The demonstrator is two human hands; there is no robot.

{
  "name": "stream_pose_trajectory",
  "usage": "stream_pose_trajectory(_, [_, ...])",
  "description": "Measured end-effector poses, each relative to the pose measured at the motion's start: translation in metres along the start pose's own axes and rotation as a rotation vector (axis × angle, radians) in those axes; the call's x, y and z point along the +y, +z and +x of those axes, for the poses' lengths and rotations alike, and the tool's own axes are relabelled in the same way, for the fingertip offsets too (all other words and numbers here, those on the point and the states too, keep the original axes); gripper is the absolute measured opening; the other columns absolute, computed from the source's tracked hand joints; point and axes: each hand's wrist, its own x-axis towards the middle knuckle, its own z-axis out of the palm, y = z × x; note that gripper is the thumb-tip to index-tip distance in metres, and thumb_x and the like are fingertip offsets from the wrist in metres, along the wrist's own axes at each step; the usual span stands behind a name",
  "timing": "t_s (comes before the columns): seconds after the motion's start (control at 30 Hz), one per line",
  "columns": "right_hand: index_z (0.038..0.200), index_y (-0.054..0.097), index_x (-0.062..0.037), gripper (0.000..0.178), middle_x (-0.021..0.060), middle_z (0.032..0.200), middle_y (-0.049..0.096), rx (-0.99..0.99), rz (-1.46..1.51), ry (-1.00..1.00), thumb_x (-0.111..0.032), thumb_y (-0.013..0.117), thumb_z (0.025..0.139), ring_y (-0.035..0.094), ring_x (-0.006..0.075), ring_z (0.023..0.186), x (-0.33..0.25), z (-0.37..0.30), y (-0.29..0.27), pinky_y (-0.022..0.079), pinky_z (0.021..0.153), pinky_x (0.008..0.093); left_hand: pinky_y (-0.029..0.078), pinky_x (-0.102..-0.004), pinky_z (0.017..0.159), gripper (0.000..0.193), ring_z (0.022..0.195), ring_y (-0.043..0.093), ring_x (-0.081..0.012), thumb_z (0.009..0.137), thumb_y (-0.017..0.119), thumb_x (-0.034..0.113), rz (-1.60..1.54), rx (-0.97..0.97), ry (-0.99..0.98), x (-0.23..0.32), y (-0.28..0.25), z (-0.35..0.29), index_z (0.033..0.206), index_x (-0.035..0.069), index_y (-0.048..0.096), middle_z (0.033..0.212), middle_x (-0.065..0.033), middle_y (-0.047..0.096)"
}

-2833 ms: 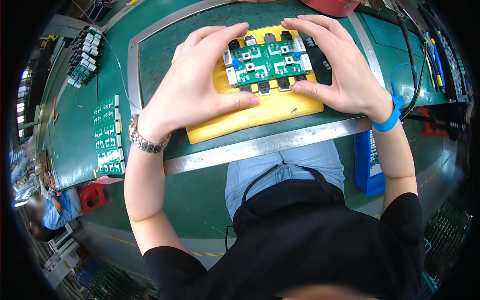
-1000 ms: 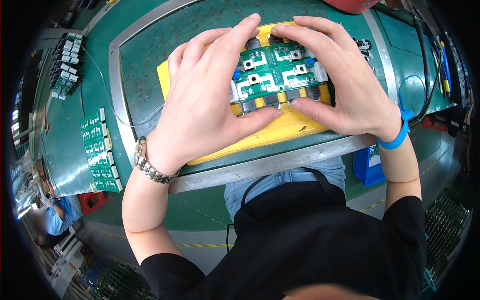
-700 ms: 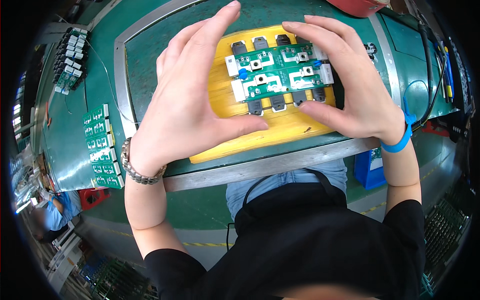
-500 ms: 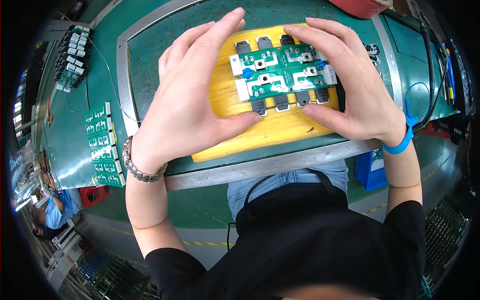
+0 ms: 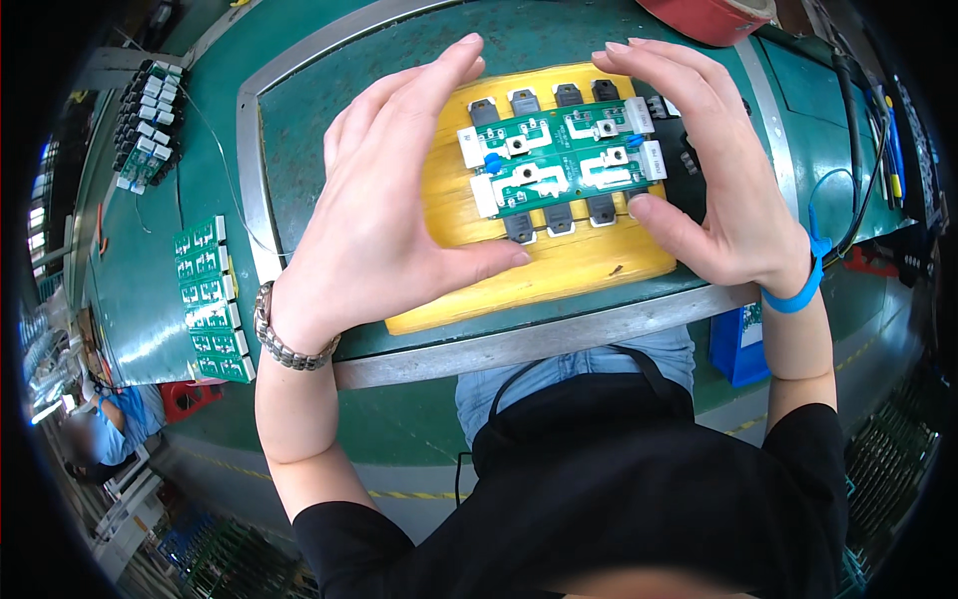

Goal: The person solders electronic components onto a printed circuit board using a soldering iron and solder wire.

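A green circuit board (image 5: 566, 160) lies on a yellow block (image 5: 459, 295) in front of me. Black transistors with metal tabs stick out along its far and near edges, among them one at the far left (image 5: 484, 112) and one at the near side (image 5: 558, 217). White rectangular parts and blue discs sit at its ends. My left hand (image 5: 384, 205) is open around the board's left end, its thumb over the block by the near-left transistor. My right hand (image 5: 723, 165) curves open around the right end. Its thumb tip covers part of the near-right transistor; whether it touches is unclear.
A metal-edged frame (image 5: 539, 337) borders the green work surface. To the left lie a row of green boards (image 5: 213, 299) and a cluster of black-and-white parts (image 5: 150, 125). A red round container (image 5: 709, 20) stands at the far right. A blue bin (image 5: 738, 344) sits below the table edge.
My right thumb has moved right along the near row of transistors, and my right fingers have shifted right, off the far-right transistor. My left hand stays spread beside the board.
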Motion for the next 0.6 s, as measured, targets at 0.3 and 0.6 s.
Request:
stream_pose_trajectory(0.3, [0.133,0.041,-0.0013,0.074,0.0155,0.128,0.05,-0.06,-0.053,0.06,-0.012,0.063,0.064,0.037,0.036,0.126,0.0001,-0.0055,0.0017,0.032,0.105,0.0431,0.022,-0.0413,0.108,0.107,0.125,0.039,-0.0284,0.055,0.083,0.019,0.034,-0.04,-0.016,0.0023,-0.002,0.0013,0.144,0.007,0.024,0.133,-0.0088,0.051])
stream_pose_trajectory(0.6, [0.133,0.041,-0.002,0.075,0.0153,0.129,0.049,-0.068,-0.083,0.067,-0.01,0.064,0.062,0.037,0.0357,0.126,0.0,-0.0066,0.0035,0.033,0.105,0.0429,0.021,-0.0415,0.108,0.106,0.126,0.039,-0.0283,0.056,0.083,0.021,0.046,-0.057,-0.022,0.0016,-0.0014,0.0011,0.144,0.007,0.024,0.134,-0.0088,0.051])
